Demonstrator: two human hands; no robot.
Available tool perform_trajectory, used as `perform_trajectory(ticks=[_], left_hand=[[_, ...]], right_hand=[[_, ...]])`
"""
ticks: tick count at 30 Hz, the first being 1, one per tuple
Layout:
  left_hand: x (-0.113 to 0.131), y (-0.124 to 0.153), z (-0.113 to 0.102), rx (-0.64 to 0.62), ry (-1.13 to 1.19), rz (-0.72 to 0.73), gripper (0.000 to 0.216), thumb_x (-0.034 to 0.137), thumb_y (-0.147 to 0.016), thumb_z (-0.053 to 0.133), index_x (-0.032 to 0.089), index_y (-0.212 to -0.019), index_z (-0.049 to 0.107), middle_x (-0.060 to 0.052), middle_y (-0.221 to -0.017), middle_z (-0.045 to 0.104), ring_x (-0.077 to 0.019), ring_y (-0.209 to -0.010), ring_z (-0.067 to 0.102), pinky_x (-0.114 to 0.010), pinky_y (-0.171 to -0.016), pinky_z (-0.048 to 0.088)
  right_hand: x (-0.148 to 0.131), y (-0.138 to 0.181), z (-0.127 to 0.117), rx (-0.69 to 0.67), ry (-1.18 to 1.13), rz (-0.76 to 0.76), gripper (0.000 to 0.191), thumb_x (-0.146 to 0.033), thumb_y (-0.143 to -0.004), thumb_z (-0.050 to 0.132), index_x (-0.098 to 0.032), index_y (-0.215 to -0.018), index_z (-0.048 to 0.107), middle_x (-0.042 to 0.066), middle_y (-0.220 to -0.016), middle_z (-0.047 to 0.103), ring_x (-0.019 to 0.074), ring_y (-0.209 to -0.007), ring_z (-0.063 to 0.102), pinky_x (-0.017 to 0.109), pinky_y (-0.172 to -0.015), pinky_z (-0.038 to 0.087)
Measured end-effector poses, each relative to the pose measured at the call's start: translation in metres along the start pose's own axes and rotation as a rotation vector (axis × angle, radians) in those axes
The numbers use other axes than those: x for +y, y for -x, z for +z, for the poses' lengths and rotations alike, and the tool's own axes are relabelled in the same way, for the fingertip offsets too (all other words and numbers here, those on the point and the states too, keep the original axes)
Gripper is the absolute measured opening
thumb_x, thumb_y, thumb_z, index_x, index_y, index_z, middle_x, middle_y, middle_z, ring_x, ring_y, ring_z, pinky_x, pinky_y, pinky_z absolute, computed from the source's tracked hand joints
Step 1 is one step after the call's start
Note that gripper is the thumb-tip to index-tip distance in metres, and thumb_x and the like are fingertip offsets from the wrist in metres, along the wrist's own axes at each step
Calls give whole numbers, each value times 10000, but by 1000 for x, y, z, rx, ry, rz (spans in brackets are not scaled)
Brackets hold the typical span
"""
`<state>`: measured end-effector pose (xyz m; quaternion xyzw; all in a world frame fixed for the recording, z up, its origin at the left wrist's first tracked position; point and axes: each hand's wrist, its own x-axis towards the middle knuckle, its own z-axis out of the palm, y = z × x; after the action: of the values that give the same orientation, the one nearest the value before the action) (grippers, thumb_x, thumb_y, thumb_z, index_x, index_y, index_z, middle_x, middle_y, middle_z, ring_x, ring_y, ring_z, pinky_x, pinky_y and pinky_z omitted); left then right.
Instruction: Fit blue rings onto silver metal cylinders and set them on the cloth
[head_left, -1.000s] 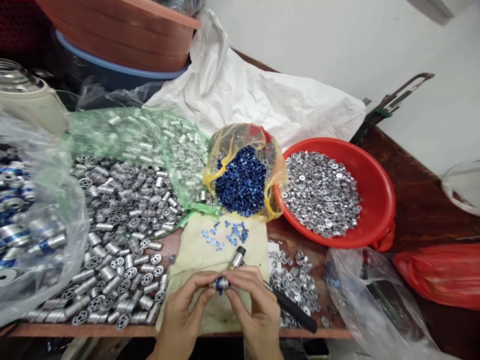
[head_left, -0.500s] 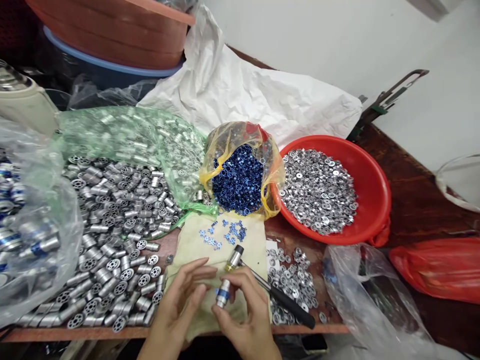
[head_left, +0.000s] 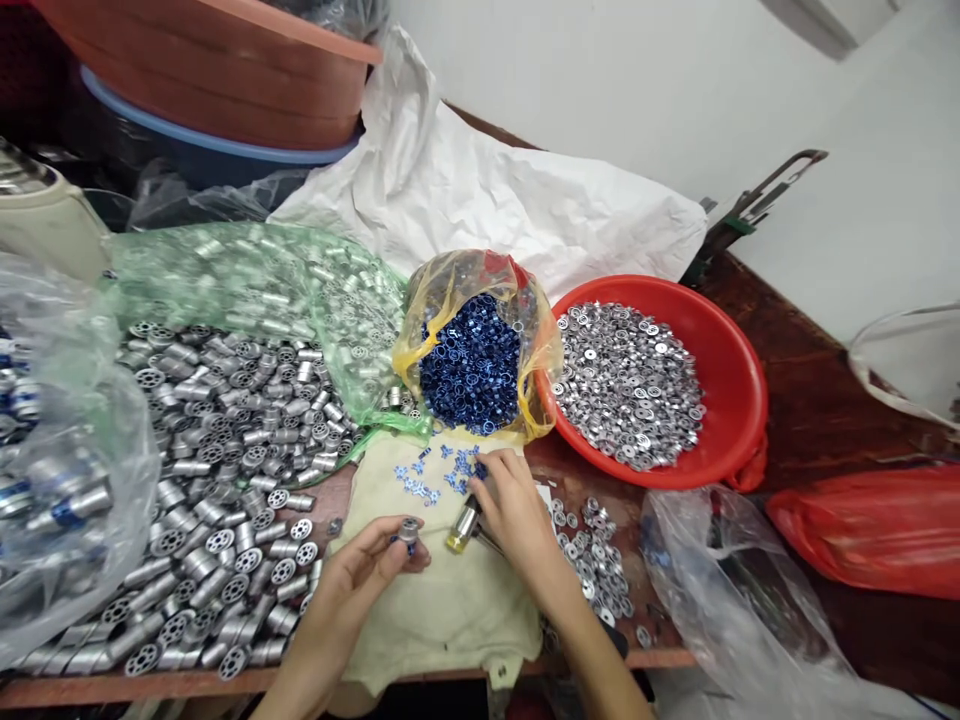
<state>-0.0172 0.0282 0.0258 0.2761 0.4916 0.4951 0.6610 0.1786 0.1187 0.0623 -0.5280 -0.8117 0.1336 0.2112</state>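
My left hand [head_left: 360, 575] pinches a small silver cylinder with a blue ring [head_left: 407, 532] above a beige cloth [head_left: 442, 600]. Stretched forward over the cloth, my right hand [head_left: 510, 505] has its fingertips among loose blue rings [head_left: 442, 470] lying there; whether it holds one is hidden. A small metal tool with a black handle [head_left: 463, 525] lies under that hand. Behind the cloth, a yellow bag [head_left: 472, 365] is full of blue rings.
A heap of silver cylinders [head_left: 225, 470] spills from a green bag [head_left: 255, 275] at left. A red basin [head_left: 739, 400] holds silver discs, and more discs [head_left: 592, 560] lie loose beside the cloth. Clear bags sit at far left [head_left: 67, 470] and at lower right [head_left: 735, 600].
My right hand let go of the cylinder and reached forward to the loose blue rings. My left hand now holds the cylinder alone, slightly to the left.
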Motion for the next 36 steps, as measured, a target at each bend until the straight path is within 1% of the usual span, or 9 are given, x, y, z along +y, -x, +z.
perform_trajectory(ticks=[4,7,15,19,22,26,29,32,36], left_hand=[[-4,-3,3,20,1,42,334,469,-870,719,185,-1047,718,-71,-923,815,-250,-941,761,-333,-915,576],[-12,-2,4,50,6,98,331,458,-855,739,195,-1053,712,-62,-886,811,-236,-902,768,-315,-864,595],[-24,-1,4,83,-61,177,249,386,-810,786,226,-992,728,-30,-889,786,-189,-881,762,-230,-797,592],[-23,-1,4,84,-87,187,221,337,-785,802,235,-969,737,-25,-909,788,-178,-933,752,-220,-856,578],[-26,-1,4,85,-110,200,198,315,-785,799,235,-958,743,-23,-903,785,-172,-941,749,-206,-859,571],[-28,-1,3,74,-135,212,186,298,-786,801,242,-955,748,-11,-876,773,-159,-910,738,-183,-837,562],[-27,0,0,60,-152,214,176,308,-808,788,255,-970,745,-4,-892,766,-159,-920,727,-188,-852,556],[-26,2,-2,31,-192,206,186,343,-847,753,263,-1015,742,-11,-945,767,-173,-961,727,-198,-865,556],[-27,2,-1,50,-187,175,216,382,-877,721,269,-1061,731,-10,-974,770,-179,-978,736,-198,-869,548]], right_hand=[[21,-47,10,3,81,42,208,-150,-978,502,-209,-1129,631,107,-1103,603,271,-1046,609,420,-914,536],[27,-63,16,-42,129,34,196,-118,-947,537,-191,-1090,649,118,-1091,586,290,-1047,603,428,-870,545],[16,-50,8,-174,94,-86,142,-156,-959,600,-234,-1051,674,57,-1084,597,214,-996,638,328,-846,559],[13,-59,12,-128,91,-58,290,-166,-965,584,-218,-1249,606,120,-1192,550,271,-1081,603,413,-867,561],[12,-63,14,-167,57,-109,276,-126,-935,621,-224,-1193,648,105,-1155,576,264,-1103,603,416,-920,550],[14,-49,-9,-199,-22,-172,266,-148,-956,614,-264,-1192,656,56,-1170,614,190,-1099,633,312,-954,535],[29,-26,-38,-151,-33,-113,232,-184,-996,540,-259,-1192,638,56,-1184,622,169,-1053,652,280,-913,542],[55,5,-56,-90,49,15,188,-149,-978,494,-228,-1037,655,63,-1016,651,211,-926,659,327,-807,558],[82,40,-47,-45,161,113,156,-117,-910,531,-212,-942,652,87,-917,660,300,-921,624,423,-769,544]])
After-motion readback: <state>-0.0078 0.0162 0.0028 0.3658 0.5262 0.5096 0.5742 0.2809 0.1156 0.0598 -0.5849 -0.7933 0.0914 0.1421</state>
